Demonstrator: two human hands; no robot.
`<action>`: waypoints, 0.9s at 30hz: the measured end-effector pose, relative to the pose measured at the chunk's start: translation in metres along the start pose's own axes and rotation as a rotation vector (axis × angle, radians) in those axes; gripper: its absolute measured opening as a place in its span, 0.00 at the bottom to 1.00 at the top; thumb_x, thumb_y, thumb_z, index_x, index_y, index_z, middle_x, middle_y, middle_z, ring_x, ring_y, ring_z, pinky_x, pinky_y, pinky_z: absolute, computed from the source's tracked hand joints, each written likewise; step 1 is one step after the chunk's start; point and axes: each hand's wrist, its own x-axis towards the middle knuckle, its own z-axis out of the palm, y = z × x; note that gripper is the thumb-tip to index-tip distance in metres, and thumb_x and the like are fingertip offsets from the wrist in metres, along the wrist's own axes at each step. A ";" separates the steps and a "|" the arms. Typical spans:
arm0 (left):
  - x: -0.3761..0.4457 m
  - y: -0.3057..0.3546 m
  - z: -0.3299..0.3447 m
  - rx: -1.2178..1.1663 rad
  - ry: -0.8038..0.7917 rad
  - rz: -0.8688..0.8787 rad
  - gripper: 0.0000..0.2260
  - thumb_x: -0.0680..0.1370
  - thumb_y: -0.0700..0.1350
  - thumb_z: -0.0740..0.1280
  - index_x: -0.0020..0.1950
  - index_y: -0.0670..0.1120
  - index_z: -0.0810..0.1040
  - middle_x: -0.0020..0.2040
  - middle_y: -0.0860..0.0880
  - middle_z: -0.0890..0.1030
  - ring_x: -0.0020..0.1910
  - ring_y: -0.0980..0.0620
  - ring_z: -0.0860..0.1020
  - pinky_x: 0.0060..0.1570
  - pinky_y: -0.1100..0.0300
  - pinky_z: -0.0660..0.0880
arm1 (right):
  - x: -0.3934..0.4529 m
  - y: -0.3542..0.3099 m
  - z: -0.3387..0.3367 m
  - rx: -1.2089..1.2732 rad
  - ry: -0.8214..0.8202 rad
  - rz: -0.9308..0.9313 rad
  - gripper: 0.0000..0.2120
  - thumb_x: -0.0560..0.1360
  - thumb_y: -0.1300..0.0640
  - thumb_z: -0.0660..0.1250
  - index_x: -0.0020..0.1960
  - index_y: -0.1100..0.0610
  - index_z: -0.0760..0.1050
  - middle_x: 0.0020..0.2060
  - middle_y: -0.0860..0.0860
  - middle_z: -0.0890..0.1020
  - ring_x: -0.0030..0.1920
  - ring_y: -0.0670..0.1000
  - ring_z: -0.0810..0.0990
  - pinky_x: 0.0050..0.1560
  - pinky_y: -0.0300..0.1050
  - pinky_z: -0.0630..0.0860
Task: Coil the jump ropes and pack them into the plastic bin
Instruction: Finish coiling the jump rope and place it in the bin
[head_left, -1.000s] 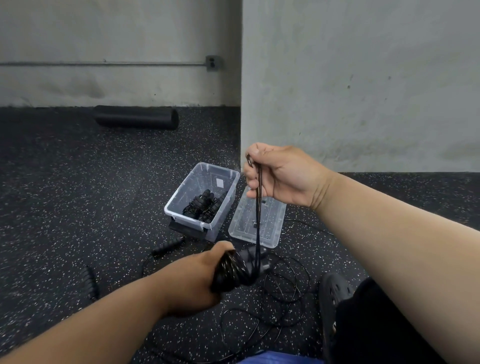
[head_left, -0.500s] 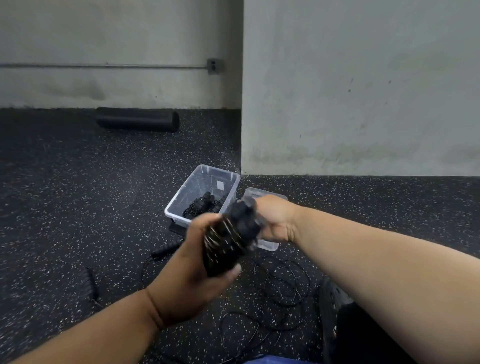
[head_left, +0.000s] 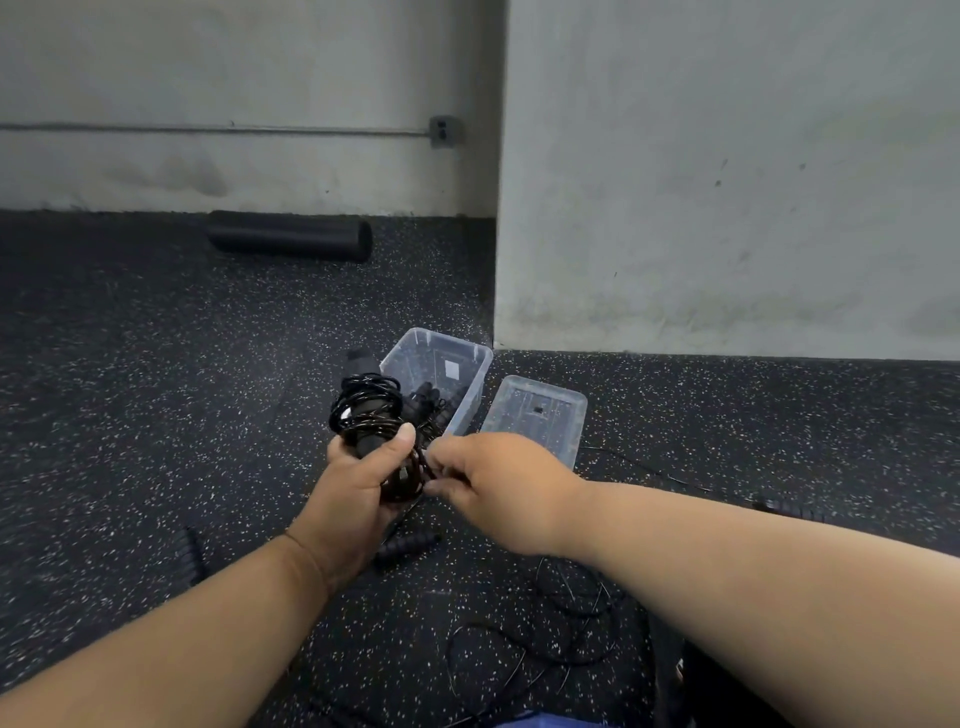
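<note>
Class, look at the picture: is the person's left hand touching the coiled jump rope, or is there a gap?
Touching. The head view shows the left hand wrapped round the coiled jump rope, thumb pressed across its handles and no gap.

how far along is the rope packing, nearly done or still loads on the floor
Roughly midway, it seems. Done: at least one coiled rope lies in the plastic bin. In hand: the left hand grips a wound rope bundle while the right hand pinches its cord. Left: loose cord and handles on the floor, and the lid is off.
</note>
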 end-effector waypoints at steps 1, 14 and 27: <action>-0.001 -0.001 0.000 0.000 -0.007 -0.001 0.29 0.77 0.44 0.73 0.75 0.43 0.66 0.55 0.41 0.86 0.47 0.47 0.87 0.39 0.56 0.83 | 0.000 0.001 0.000 -0.007 0.003 -0.013 0.10 0.84 0.50 0.65 0.45 0.50 0.69 0.36 0.47 0.77 0.38 0.52 0.75 0.38 0.48 0.70; -0.008 0.008 -0.004 -0.003 -0.140 -0.057 0.35 0.72 0.52 0.77 0.74 0.37 0.72 0.58 0.40 0.85 0.49 0.48 0.86 0.41 0.58 0.82 | 0.000 0.004 -0.028 -0.533 -0.070 -0.227 0.26 0.79 0.65 0.59 0.75 0.51 0.66 0.49 0.53 0.78 0.46 0.59 0.79 0.44 0.56 0.79; -0.010 0.006 -0.001 0.000 -0.205 -0.102 0.35 0.73 0.54 0.75 0.74 0.37 0.73 0.65 0.36 0.82 0.61 0.40 0.83 0.51 0.51 0.84 | 0.002 0.005 -0.020 -0.517 -0.124 -0.095 0.26 0.78 0.68 0.59 0.73 0.52 0.67 0.39 0.51 0.76 0.39 0.59 0.77 0.38 0.53 0.78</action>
